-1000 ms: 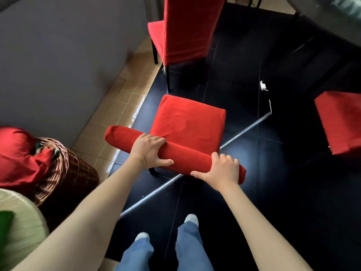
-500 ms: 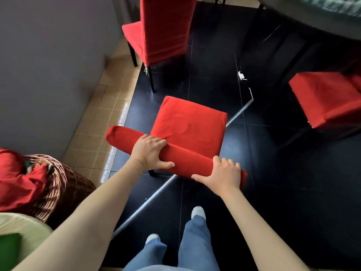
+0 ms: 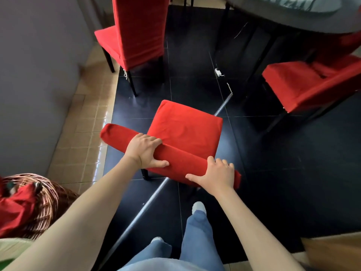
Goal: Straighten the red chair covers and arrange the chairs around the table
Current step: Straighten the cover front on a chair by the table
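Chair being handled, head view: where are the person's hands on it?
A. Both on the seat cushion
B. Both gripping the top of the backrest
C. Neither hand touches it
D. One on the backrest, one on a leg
B: the left hand and the right hand both curl over the red-covered top of the backrest of the chair.

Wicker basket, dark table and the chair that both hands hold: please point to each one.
wicker basket point(image 3: 46, 202), head view, woven side wall.
dark table point(image 3: 293, 20), head view, its near edge.
held chair point(image 3: 187, 130), head view, middle of the red seat.
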{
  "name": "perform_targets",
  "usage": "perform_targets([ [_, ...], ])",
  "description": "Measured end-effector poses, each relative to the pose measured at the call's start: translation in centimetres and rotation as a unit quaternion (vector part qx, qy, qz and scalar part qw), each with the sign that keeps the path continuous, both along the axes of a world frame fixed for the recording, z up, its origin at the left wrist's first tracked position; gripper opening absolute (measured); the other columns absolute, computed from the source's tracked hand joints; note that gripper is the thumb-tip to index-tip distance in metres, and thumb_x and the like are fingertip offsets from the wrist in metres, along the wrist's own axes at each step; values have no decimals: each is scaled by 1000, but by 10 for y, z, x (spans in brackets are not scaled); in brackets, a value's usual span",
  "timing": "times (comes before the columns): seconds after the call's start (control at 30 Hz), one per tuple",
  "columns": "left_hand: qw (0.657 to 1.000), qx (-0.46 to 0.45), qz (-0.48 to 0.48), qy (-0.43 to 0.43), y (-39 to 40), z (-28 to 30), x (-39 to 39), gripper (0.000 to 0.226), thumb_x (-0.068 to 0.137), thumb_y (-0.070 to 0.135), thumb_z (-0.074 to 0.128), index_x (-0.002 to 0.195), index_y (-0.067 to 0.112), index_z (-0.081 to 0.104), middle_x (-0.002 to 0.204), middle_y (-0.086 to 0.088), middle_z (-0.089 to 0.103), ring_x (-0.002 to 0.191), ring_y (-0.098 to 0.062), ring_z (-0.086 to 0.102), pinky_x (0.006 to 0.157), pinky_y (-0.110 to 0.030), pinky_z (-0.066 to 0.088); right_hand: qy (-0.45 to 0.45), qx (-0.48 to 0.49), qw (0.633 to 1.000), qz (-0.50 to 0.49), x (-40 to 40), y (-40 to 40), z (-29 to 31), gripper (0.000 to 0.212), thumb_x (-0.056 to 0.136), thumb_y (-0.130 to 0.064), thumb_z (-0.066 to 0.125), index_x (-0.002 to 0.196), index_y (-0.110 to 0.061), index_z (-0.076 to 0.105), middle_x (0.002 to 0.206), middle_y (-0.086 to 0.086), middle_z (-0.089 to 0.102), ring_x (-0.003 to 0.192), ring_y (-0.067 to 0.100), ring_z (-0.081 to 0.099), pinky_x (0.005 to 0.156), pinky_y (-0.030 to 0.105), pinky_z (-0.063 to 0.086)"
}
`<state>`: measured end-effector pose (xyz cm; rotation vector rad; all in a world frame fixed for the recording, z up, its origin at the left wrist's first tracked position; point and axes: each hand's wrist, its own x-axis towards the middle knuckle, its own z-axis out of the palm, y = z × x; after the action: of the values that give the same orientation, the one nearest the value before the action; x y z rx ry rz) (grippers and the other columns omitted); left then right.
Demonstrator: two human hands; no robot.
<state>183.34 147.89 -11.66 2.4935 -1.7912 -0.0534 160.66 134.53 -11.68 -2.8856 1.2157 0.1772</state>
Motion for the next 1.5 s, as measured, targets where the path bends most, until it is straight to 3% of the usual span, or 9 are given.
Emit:
perform_targets([
  [0.63, 999, 43, -13, -24, -54, 3, 19, 101, 53, 94, 15, 111, 26, 60, 93, 8, 64, 86, -18, 57, 81, -33, 39, 10, -7, 1000, -24, 15, -49, -1, 104, 46, -100, 16, 101, -21, 55, 98, -1, 64, 98, 24, 58, 83, 40, 40],
  [1.5, 997, 57, -52, -23, -280, 3, 107, 102, 54, 96, 13, 113, 26, 58, 95, 8, 62, 84, -17, 54, 81, -32, 38, 22, -4, 998, -66, 93, -257, 1, 111, 45, -101, 14, 111, -21, 54, 106, -1, 63, 105, 22, 57, 90, 41, 39],
])
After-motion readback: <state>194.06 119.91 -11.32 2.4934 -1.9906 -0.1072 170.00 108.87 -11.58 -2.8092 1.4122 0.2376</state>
